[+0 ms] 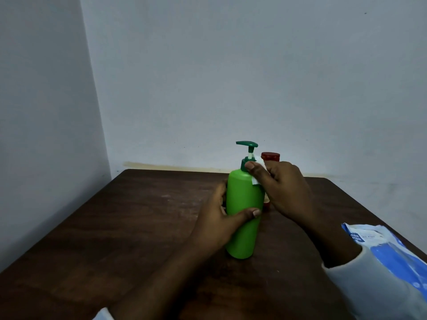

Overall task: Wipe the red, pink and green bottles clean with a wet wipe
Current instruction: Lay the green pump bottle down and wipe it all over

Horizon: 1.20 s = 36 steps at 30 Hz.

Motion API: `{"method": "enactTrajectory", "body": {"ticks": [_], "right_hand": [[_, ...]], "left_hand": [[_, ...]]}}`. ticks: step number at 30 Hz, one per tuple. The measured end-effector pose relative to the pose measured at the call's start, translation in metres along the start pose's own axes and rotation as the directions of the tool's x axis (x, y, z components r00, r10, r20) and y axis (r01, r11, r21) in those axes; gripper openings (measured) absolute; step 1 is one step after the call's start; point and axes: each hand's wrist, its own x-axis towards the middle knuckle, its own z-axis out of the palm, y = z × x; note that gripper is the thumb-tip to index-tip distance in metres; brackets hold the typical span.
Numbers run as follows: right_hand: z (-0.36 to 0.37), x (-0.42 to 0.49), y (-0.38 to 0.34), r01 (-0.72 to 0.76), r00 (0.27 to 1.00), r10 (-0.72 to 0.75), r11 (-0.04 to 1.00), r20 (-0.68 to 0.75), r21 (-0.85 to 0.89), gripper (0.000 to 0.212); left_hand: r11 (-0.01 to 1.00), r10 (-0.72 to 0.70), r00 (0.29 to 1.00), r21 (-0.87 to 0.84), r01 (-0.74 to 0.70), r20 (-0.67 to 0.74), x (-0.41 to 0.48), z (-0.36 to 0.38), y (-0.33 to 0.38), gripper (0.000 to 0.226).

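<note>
Nearest, at the right edge, one blue-and-white wet wipe pack [390, 257] lies on the dark wooden table [115, 227]. Mid-table stands one green pump bottle [243, 204], upright. The left hand [217, 218] wraps round its body, thumb across the front. The right hand [284, 188] pinches one white wet wipe [256, 180] against the bottle's shoulder. Just behind, one red-capped bottle [270, 156] shows, mostly hidden.

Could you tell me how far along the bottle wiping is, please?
Done: a wet wipe is out, the blue wipe pack set aside. In hand: the left hand grips the green pump bottle while the right hand holds the wipe against its collar. Left: the red-capped bottle behind, state unclear; no pink bottle in view.
</note>
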Motion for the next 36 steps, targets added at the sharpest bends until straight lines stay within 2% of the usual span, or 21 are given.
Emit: {"method": "enactTrajectory", "body": {"ticks": [4,7,10,12,14,16,18,22,25,29,30,32,34,36], "right_hand": [[0.013,0.000,-0.006,-0.056,0.998,0.059,0.990,0.019,-0.131,0.049],[0.025,0.000,-0.004,-0.114,0.993,0.114,0.975,-0.012,-0.193,0.069],[0.031,-0.005,-0.002,-0.090,0.995,0.078,0.960,-0.054,-0.267,0.083],[0.031,-0.009,0.001,-0.103,0.994,0.096,0.974,-0.043,-0.204,0.084],[0.029,-0.011,0.014,-0.110,0.991,0.114,0.992,0.064,-0.068,0.067],[0.027,-0.012,0.027,-0.136,0.974,0.114,0.985,0.195,0.103,0.039],[0.025,-0.012,0.029,-0.153,0.974,0.123,0.977,0.188,0.150,0.025],[0.020,-0.013,0.009,-0.045,0.997,0.029,0.971,0.070,0.237,0.035],[0.020,-0.010,0.007,-0.007,1.000,0.007,0.991,0.000,0.135,0.044],[0.027,-0.010,0.002,0.009,0.984,0.006,0.996,-0.180,0.083,0.039],[0.027,-0.010,0.002,0.010,0.986,0.001,0.998,-0.169,0.068,0.038],[0.021,-0.010,0.006,0.013,0.998,-0.009,0.996,-0.056,0.083,0.029],[0.013,-0.012,0.008,0.012,0.998,-0.025,0.982,0.066,0.188,0.017],[0.012,-0.015,0.009,0.011,0.998,-0.024,0.975,0.056,0.224,0.016]], "left_hand": [[0.999,0.017,1.000,0.029,-0.017,0.001,-0.004,0.002,0.001,0.059],[0.997,0.040,0.999,0.065,-0.041,0.009,-0.007,0.001,0.004,0.055],[0.994,0.048,0.999,0.093,-0.049,0.014,-0.008,-0.001,0.006,0.054],[0.994,0.052,0.999,0.095,-0.053,0.010,-0.008,-0.001,0.006,0.054],[0.994,0.053,0.999,0.095,-0.053,0.004,-0.009,-0.001,0.005,0.055],[0.995,0.043,0.999,0.087,-0.043,0.002,-0.009,0.000,0.004,0.055],[0.996,0.036,0.999,0.078,-0.036,0.001,-0.008,0.001,0.005,0.056],[0.995,0.046,0.999,0.089,-0.045,-0.005,-0.008,0.001,0.004,0.057],[0.994,0.044,0.999,0.096,-0.044,0.005,-0.008,0.002,0.004,0.057],[0.995,0.044,0.999,0.091,-0.046,0.020,-0.007,0.001,0.004,0.056],[0.996,0.038,0.999,0.080,-0.040,0.025,-0.006,0.000,0.004,0.057],[0.998,0.024,0.999,0.057,-0.025,0.031,-0.006,-0.001,0.002,0.059],[0.998,0.019,0.999,0.052,-0.021,0.032,-0.006,-0.001,0.002,0.060],[0.998,0.030,0.999,0.060,-0.032,0.033,-0.006,0.000,0.002,0.059]]}}
